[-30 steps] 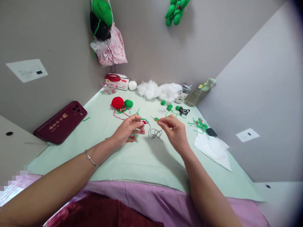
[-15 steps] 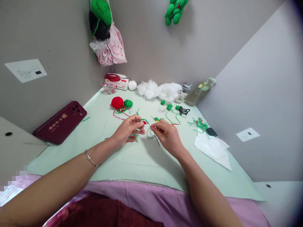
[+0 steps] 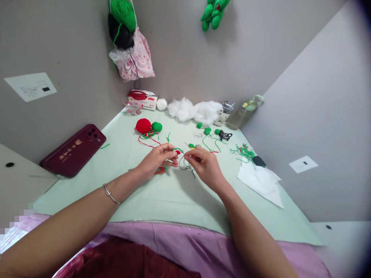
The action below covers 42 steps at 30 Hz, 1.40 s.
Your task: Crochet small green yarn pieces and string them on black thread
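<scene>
Over the middle of the pale green table, my left hand [image 3: 158, 159] pinches a small red, white and green crocheted piece [image 3: 177, 151] between thumb and fingers. Close on its right, my right hand [image 3: 204, 164] is closed in a pinch at the piece's edge; what lies between its fingertips is too small to name. Dark thread [image 3: 187, 166] hangs in loops between the two hands. Under my left hand lie orange-handled scissors [image 3: 160, 170], partly hidden.
Red yarn ball [image 3: 143, 126] and green yarn ball [image 3: 157, 127] lie at back left. White stuffing [image 3: 193, 111] sits along the back, with a bottle [image 3: 240, 116] to its right. A maroon phone [image 3: 74, 150] is at left, white cloth [image 3: 259, 180] at right.
The crocheted piece has tilted slightly and shows a little more of its green edge between my hands. Both hands have stayed in nearly the same place.
</scene>
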### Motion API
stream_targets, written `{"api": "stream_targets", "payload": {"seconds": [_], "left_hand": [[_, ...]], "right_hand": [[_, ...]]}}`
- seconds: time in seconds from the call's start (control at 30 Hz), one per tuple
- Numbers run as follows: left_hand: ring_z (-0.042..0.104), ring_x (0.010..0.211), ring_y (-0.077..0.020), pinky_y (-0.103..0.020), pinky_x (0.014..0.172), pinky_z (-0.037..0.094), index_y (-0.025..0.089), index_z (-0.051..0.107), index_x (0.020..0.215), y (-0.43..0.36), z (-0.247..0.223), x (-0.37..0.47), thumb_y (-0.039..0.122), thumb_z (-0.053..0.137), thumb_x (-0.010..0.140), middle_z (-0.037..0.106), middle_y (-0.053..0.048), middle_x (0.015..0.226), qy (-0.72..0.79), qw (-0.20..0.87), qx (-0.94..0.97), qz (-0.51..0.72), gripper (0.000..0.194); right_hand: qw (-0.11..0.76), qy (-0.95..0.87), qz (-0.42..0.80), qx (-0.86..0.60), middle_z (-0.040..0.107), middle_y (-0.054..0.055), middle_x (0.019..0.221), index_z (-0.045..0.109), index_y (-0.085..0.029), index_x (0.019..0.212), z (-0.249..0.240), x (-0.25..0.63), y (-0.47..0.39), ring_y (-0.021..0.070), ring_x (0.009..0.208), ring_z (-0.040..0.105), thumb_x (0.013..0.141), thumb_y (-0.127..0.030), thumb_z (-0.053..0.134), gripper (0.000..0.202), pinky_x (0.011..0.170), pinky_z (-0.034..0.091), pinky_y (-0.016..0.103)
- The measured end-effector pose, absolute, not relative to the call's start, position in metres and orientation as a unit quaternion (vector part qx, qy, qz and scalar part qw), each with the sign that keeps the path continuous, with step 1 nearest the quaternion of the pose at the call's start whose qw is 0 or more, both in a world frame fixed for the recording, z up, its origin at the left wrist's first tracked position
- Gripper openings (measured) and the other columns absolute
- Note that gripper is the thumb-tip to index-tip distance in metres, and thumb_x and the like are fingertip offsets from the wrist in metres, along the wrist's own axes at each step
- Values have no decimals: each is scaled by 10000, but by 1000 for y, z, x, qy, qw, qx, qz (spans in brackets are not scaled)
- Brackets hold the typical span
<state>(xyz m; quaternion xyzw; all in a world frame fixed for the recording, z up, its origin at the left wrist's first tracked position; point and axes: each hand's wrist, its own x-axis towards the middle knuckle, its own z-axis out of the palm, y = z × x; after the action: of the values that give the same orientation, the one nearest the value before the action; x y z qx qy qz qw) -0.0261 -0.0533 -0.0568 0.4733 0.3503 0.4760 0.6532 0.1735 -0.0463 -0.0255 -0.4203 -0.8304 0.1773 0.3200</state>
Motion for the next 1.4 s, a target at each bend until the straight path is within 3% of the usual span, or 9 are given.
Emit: {"api": "stream_targets", "payload": {"seconds": [0.5,0.8,1.07,1.4], "left_hand": [[670,752,-137,-318,787,577,159,638,901,-53,-57,-28,357,674,868,638,-5,830,350,651,479,475,204],[667,742,-137,-300,769,577,147,670,880,-53,-54,-27,336,703,840,654,-14,800,343,666,469,468,195],[668,721,-130,-304,773,581,147,647,885,-54,-52,-26,330,734,815,663,-11,791,323,692,445,467,214],[669,708,-129,-302,776,585,130,659,850,-53,-53,-27,334,733,812,665,-22,788,312,705,439,462,220]], "right_hand": [[335,-825,179,-418,543,-13,727,716,-212,871,-25,174,-46,104,614,475,909,-194,615,110,596,343,248],[346,-805,236,-419,584,2,742,722,-204,843,-27,175,-44,113,620,468,893,-219,638,99,591,346,267],[376,-740,394,-394,620,13,751,712,-189,787,-32,175,-35,126,656,493,843,-294,690,121,601,366,274],[358,-753,380,-402,610,24,795,762,-216,875,-31,180,-34,143,698,497,868,-323,668,143,646,359,304]]}}
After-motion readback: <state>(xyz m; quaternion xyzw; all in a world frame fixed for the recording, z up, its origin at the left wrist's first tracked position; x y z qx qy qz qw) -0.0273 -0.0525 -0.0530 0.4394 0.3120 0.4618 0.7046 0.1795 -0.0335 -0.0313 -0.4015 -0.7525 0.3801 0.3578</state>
